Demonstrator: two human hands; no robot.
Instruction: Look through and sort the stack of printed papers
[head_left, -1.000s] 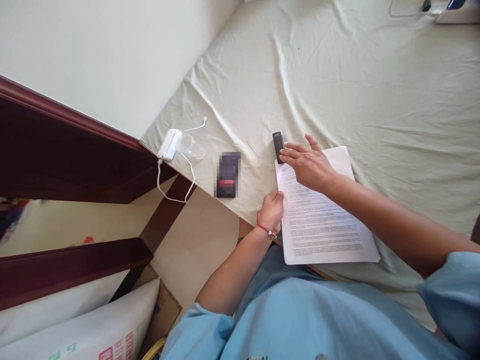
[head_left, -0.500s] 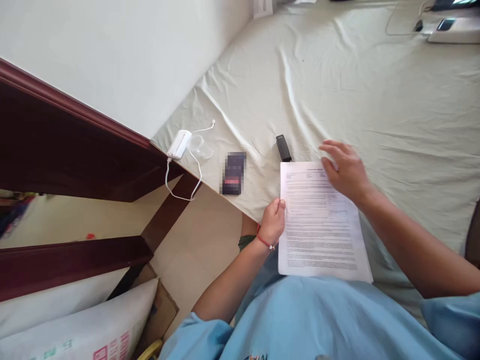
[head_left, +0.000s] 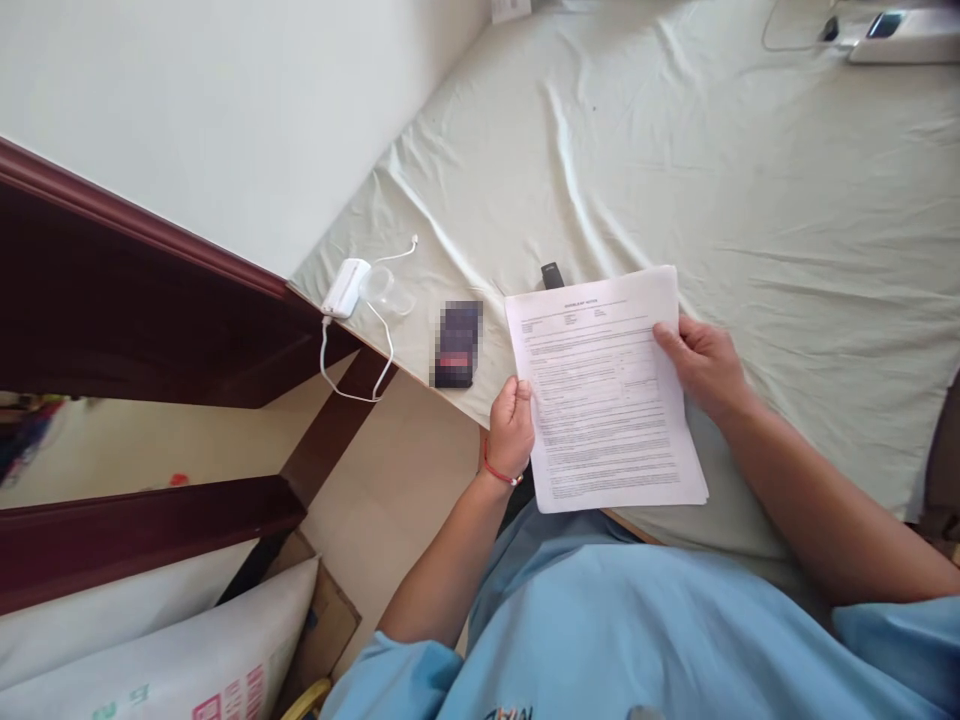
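A stack of printed papers (head_left: 600, 420) is held in front of my blue shirt, its top tilted slightly to the left. My left hand (head_left: 513, 428), with a red string bracelet at the wrist, grips the left edge between thumb and fingers. On the upper right edge my right hand (head_left: 705, 362) is closed, thumb on the top sheet and fingers behind. Just past the papers' top edge, the end of a black stapler-like object (head_left: 552, 274) shows; the rest is hidden under the sheets.
A phone with a blurred-out surface (head_left: 457, 345) lies on the pale sheet-covered surface (head_left: 750, 200). Beyond it are a white adapter with a cable (head_left: 346, 288) and a clear plastic cup-like piece (head_left: 388, 290). A white device (head_left: 911, 38) is at far right; dark wooden framing (head_left: 150, 290) stands left.
My right hand has moved from above the papers' top corner to grip their right edge. The stack has shifted up and left, tilted, and now covers more of the black object.
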